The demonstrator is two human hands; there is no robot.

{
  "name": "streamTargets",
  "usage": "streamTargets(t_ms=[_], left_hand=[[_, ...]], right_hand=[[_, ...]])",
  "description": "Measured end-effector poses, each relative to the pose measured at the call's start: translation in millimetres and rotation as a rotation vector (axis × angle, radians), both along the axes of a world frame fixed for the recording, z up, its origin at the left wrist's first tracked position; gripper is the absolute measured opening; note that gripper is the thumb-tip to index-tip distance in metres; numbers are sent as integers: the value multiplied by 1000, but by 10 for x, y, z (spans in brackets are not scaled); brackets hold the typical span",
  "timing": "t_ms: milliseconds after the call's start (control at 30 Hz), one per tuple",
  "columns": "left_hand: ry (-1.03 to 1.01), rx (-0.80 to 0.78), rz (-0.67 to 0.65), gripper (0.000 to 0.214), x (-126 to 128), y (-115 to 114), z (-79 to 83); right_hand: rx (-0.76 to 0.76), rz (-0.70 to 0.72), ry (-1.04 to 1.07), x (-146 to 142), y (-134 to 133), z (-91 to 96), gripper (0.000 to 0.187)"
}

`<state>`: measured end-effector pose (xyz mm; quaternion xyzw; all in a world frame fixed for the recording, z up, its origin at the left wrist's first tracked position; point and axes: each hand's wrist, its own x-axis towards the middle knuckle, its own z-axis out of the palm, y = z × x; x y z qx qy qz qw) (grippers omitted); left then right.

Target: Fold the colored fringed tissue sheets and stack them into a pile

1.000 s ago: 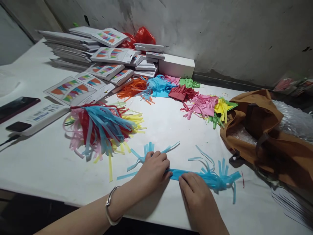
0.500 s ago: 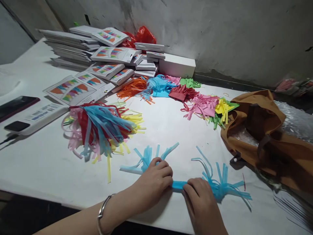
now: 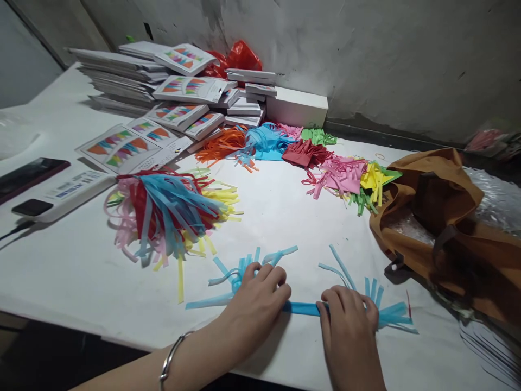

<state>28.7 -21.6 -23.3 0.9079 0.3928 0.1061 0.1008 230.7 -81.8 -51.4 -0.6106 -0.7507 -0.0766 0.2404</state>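
A blue tissue-paper tassel (image 3: 302, 308) lies across the front of the white table, its middle rolled into a narrow band and its cut strips fanning out at both ends. My left hand (image 3: 260, 296) is closed over the left part of the band, fingers bent down onto it. On the right part, my right hand (image 3: 350, 320) grips the same band with curled fingers. A short bare stretch of band shows between the hands. Beyond my left hand lies a bunch of finished-looking tassels (image 3: 171, 212) in blue, red, pink and yellow.
Fringed paper bundles (image 3: 342, 174) curve along the back. Printed packets (image 3: 189, 89) are stacked at the back left, near a white box (image 3: 299, 107). A brown bag (image 3: 459, 260) stands right. A phone (image 3: 30, 176) and a white labelled device (image 3: 65, 193) lie left.
My hands have moved slightly apart along the blue tassel, the right one shifting rightward. More of the rolled band shows between them, and it looks narrower. The strips at both ends have shifted.
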Motion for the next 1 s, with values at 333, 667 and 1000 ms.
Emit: streamTargets(t_ms=[333,667,1000], left_hand=[[-99,85,-181,16,-37,27,-68],[-198,-50,-88,13,-74,8,-124],[-36,-145,18,17,94,-15,63]], right_hand=[[9,322,158,-260,70,52,22],[-38,337,221,44,-105,17,19],[42,-51,276,-19,-288,-102,17]])
